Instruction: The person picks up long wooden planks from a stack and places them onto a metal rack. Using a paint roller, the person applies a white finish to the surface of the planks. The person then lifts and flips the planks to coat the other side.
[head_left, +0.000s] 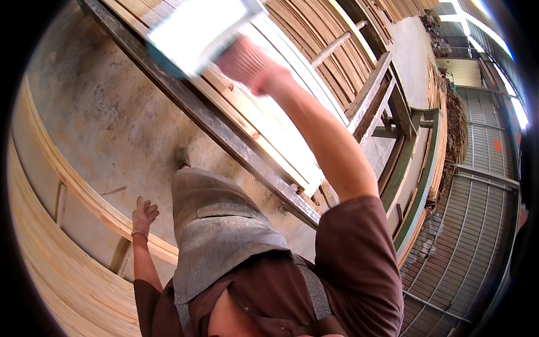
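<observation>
My right hand (247, 63) is raised far out in front of me and gripped on the edge of a thin, pale sheet of veneer (193, 31), which is blurred and bright in the light. The sheet hangs over a long rack of stacked wooden strips (264, 121) on a dark steel frame. My left hand (144, 213) hangs low at my side with its fingers loosely apart, holding nothing, next to a pile of pale veneer sheets (62, 253). A grey apron covers my front.
Bare concrete floor (106, 106) lies between the left veneer pile and the rack. A dark steel rail (224, 135) edges the rack. More wooden frames and green metal supports (418, 168) stand to the right, beside corrugated metal sheeting (477, 224).
</observation>
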Tool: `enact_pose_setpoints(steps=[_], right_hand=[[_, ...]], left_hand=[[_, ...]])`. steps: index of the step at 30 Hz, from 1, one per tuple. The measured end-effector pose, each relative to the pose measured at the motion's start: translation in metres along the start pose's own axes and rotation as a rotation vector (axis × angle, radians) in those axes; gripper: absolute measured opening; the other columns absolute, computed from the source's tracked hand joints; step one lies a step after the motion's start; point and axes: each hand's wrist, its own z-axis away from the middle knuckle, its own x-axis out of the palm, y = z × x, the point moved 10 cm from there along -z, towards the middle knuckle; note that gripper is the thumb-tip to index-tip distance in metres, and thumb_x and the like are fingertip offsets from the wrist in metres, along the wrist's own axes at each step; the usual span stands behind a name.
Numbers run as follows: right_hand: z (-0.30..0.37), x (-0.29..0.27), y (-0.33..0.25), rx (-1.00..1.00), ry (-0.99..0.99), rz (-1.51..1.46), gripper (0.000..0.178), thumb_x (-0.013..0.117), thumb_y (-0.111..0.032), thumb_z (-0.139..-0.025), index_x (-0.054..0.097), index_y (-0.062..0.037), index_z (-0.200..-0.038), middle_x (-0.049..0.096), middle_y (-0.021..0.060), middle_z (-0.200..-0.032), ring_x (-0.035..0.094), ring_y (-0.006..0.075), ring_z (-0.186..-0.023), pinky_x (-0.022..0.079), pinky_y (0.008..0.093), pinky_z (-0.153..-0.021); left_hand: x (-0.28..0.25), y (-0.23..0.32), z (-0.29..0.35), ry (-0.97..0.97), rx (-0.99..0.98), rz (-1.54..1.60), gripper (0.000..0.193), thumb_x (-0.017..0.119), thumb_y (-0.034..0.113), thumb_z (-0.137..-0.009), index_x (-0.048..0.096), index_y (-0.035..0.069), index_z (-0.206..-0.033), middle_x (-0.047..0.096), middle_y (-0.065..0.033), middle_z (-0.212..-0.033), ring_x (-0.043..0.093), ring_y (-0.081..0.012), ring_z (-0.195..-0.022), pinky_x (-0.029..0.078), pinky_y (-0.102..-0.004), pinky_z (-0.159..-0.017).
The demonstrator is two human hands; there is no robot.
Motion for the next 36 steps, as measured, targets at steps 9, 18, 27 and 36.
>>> enact_pose_setpoints(steps=[9, 18, 27, 36], right_hand=[[0.385, 0.143, -0.152, 0.367, -0.271, -0.606, 0.043, 0.055, -0.022, -0.1, 0.064, -0.0066, -0.139, 0.066, 0.0135, -0.138, 0.068, 0.025, -0.118, 0.055, 0.0391, -0.097], [0.561, 0.265, -0.194, 0.873, 0.056, -1.35, 0.042, 0.052, -0.028, -0.1, 0.069, -0.0105, -0.134, 0.071, 0.0098, -0.134, 0.067, 0.0243, -0.123, 0.054, 0.0389, -0.098], [0.461, 0.176, -0.126, 0.423, -0.385, -0.267, 0.044, 0.054, -0.027, -0.098, 0.067, -0.0104, -0.137, 0.068, 0.0094, -0.139, 0.061, 0.0249, -0.13, 0.049, 0.0406, -0.102], [0.35, 0.205, -0.076, 0.466, -0.204, -0.361, 0.029, 0.056, -0.024, -0.097, 0.075, -0.0126, -0.116, 0.076, 0.0053, -0.112, 0.069, 0.0255, -0.104, 0.049, 0.0439, -0.085]], left_hand=[[0.046, -0.094, 0.003, -0.089, -0.058, -0.224, 0.087, 0.055, 0.074, -0.094, 0.061, -0.004, -0.133, 0.075, -0.0129, -0.097, 0.069, -0.0202, -0.075, 0.048, -0.0313, -0.067], [0.088, -0.062, 0.028, -0.128, 0.041, -0.351, 0.094, 0.053, 0.074, -0.094, 0.056, -0.007, -0.141, 0.076, -0.0168, -0.103, 0.072, -0.0217, -0.082, 0.049, -0.0322, -0.07], [0.019, -0.076, 0.021, -0.073, -0.121, -0.139, 0.073, 0.053, 0.068, -0.098, 0.061, -0.001, -0.12, 0.067, -0.0063, -0.084, 0.055, -0.0145, -0.06, 0.036, -0.0262, -0.055], [0.049, 0.039, -0.014, -0.101, 0.228, -0.295, 0.074, 0.054, 0.063, -0.1, 0.062, -0.005, -0.127, 0.073, -0.0155, -0.105, 0.074, -0.0251, -0.083, 0.055, -0.0362, -0.071]])
